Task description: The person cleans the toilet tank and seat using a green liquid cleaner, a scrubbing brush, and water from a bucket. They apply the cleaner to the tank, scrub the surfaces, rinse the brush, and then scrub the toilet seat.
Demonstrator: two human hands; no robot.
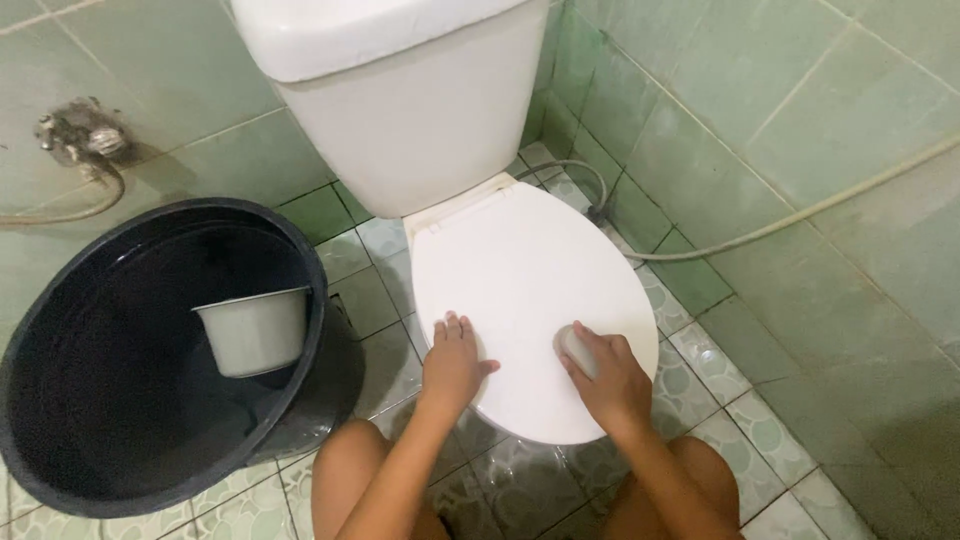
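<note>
A white toilet with its lid (pixel 520 270) closed stands in front of me, the tank (pixel 410 110) behind it. My left hand (pixel 453 362) lies flat on the lid's left front edge, fingers spread, holding nothing. My right hand (pixel 612 378) presses a small pale oval object (pixel 577 349), like a bar of soap or a sponge, onto the lid's right front part. My bare knees show at the bottom of the view.
A large black bucket (pixel 60 330) with water stands to the left, a grey dipper (pixel 255 328) floating in it. A wall tap (pixel 80 135) is above it. A hose (pixel 800 215) runs along the green tiled right wall. Patterned floor tiles surround the toilet.
</note>
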